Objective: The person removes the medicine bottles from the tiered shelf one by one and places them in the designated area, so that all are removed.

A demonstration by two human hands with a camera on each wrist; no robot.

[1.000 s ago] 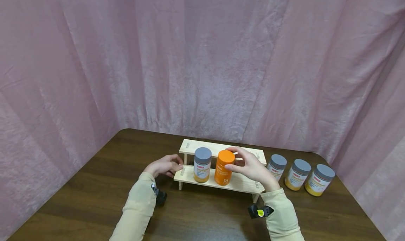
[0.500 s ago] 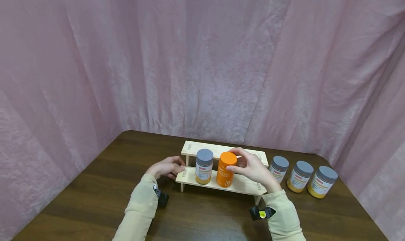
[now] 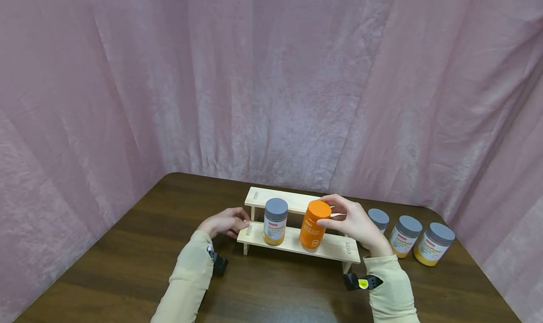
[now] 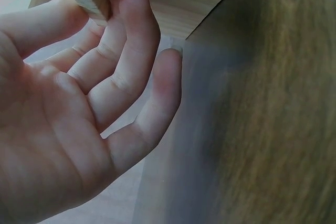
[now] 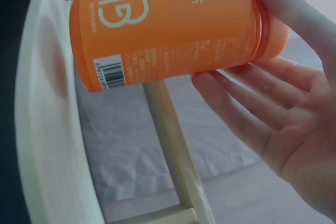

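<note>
A two-tier wooden shelf (image 3: 335, 246) stands on the table. My left hand (image 3: 226, 222) pinches the left end of its lower board, thumb above and fingers curled under in the left wrist view. An orange supplement jar (image 3: 312, 228), tilted slightly right, is at the lower board, its base close to the surface. My right hand (image 3: 354, 221) grips this jar near its lid, with thumb in front and fingers behind. Left of it, a grey-lidded jar (image 3: 275, 226) with a white and yellow label stands upright on the same board, a gap between them.
Three more grey-lidded jars stand on the table right of the shelf: a near one (image 3: 432, 250), a middle one (image 3: 405, 240) and one partly hidden by the right hand (image 3: 379, 218). The upper board (image 3: 275, 198) rises behind. A pink curtain (image 3: 297, 101) hangs beyond the dark table (image 3: 271, 290).
My right hand has shifted the orange jar rightward along the lower board, widening its gap from the grey-lidded jar and tilting it slightly. The left hand keeps its hold on the shelf's end.
</note>
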